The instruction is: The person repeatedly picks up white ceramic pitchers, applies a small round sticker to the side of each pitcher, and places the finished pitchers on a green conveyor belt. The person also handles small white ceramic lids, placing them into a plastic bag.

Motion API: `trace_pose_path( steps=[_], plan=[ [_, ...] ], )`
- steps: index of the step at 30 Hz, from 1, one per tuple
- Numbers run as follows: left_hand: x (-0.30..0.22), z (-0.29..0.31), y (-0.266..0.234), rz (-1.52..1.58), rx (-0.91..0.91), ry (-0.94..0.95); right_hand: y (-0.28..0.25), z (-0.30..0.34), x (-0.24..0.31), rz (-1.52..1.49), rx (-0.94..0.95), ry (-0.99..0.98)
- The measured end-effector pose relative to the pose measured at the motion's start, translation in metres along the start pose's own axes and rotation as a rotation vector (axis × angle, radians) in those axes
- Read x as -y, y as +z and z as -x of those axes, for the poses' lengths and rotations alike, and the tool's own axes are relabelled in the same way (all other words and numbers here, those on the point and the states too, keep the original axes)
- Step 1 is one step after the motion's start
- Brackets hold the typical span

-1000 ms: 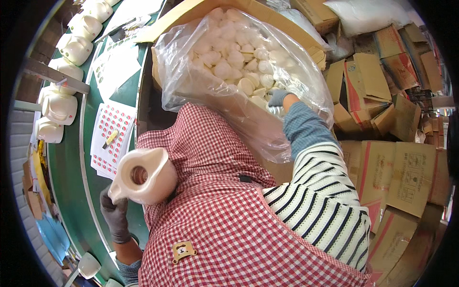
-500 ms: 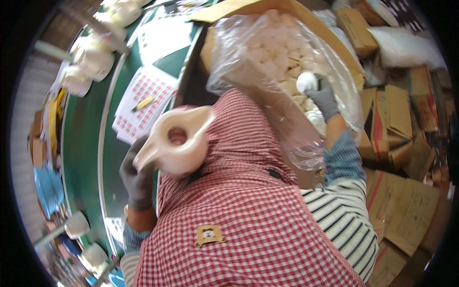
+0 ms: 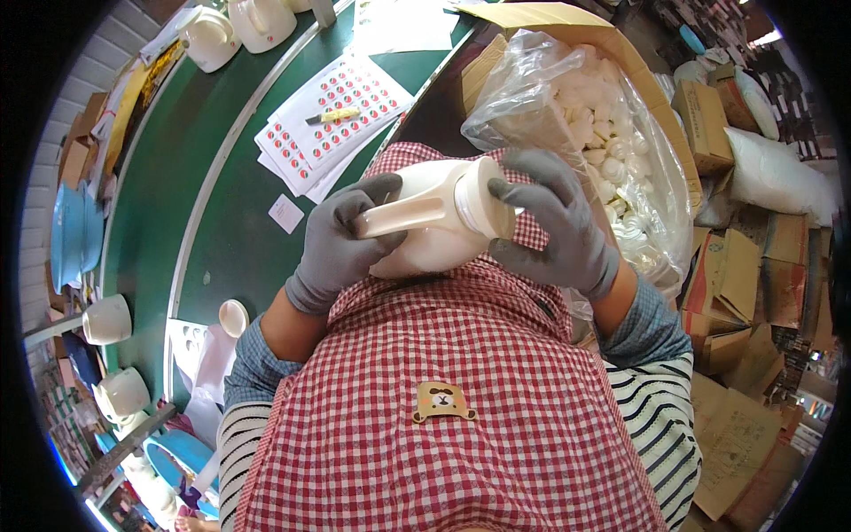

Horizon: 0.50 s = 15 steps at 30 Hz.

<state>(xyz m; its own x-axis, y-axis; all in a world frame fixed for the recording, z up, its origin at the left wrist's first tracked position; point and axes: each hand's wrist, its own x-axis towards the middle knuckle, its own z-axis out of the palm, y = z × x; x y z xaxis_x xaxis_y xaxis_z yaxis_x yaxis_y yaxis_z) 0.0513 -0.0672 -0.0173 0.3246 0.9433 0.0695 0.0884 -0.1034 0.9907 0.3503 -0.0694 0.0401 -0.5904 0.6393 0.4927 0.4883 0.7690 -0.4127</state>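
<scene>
In front of my apron, a cream plastic jug point(image 3: 430, 244) is tipped on its side, its mouth toward the right. My left hand point(image 3: 341, 235), in a grey glove, is closed around the jug's handle point(image 3: 403, 215). A pale round lid point(image 3: 483, 199) sits at the jug's mouth. My right hand point(image 3: 558, 222), gloved too, has its fingers curved around the lid, with fingertip and thumb at its edge. Whether the lid is seated all the way, I cannot tell. Right of my lap, a carton point(image 3: 651, 89) lined with a clear bag point(image 3: 523, 84) holds many pale lids point(image 3: 612, 168).
On the green belt table point(image 3: 222, 257) lie sticker sheets point(image 3: 332, 133) with a yellow cutter knife point(image 3: 334, 116) on top, and a small white card point(image 3: 285, 214). More jugs point(image 3: 208, 40) stand at the far left. Brown cartons point(image 3: 722, 275) and a white sack point(image 3: 776, 173) crowd the right.
My right hand has come from the carton to the jug, bringing a lid to its mouth. The jug has turned from upright onto its side, and my left hand has shifted rightward with it.
</scene>
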Motion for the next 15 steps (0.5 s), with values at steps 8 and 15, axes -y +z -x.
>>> trace_pose_path(
  steps=[8,15],
  plan=[
    [0.008,-0.001,0.003,-0.006,0.022,0.025,-0.008,-0.029,-0.006,-0.14,0.305,0.077],
    [0.004,-0.004,0.007,-0.074,0.025,0.047,-0.011,-0.033,-0.005,-0.012,0.391,0.001]
  ],
)
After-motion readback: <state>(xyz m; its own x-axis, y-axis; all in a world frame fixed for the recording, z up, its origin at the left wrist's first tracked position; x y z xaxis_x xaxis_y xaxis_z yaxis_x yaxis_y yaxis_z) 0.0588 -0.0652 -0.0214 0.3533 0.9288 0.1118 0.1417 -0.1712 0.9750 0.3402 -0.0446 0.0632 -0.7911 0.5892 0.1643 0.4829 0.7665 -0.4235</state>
